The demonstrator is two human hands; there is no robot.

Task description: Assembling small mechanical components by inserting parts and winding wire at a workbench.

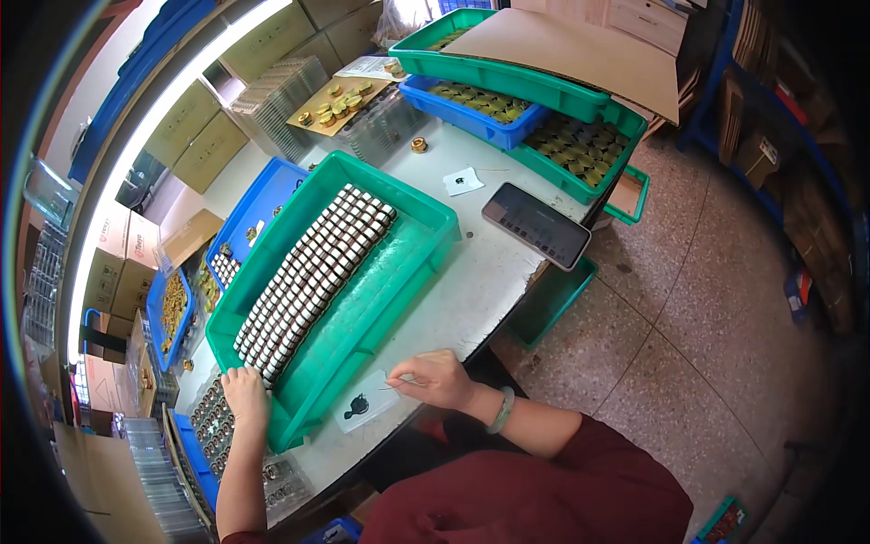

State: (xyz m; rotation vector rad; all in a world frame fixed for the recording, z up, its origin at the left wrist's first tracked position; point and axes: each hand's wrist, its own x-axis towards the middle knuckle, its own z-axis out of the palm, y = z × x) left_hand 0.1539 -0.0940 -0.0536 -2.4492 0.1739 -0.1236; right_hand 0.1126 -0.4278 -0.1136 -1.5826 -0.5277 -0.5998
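A green plastic tray [399,299] lies slantwise on the table, holding tight rows of small white-topped pieces [313,276] along its left side. My left hand [245,396] is bent over the tray's near left edge, its fingertips by the near end of the rows; what they grip is hidden. Right of the tray, my right hand [435,379] is closed in a pinch on a thin stick [388,389]. Just beside it lies a clear sheet [367,403] with a black blob [356,406] on it.
A phone [536,225] and a white slip [463,181] with a black spot lie beyond. Stacked green and blue trays [517,131] of gold-coloured parts stand at the far right. Blue trays [263,204] and a clear tray of ring-like parts [215,422] flank the left.
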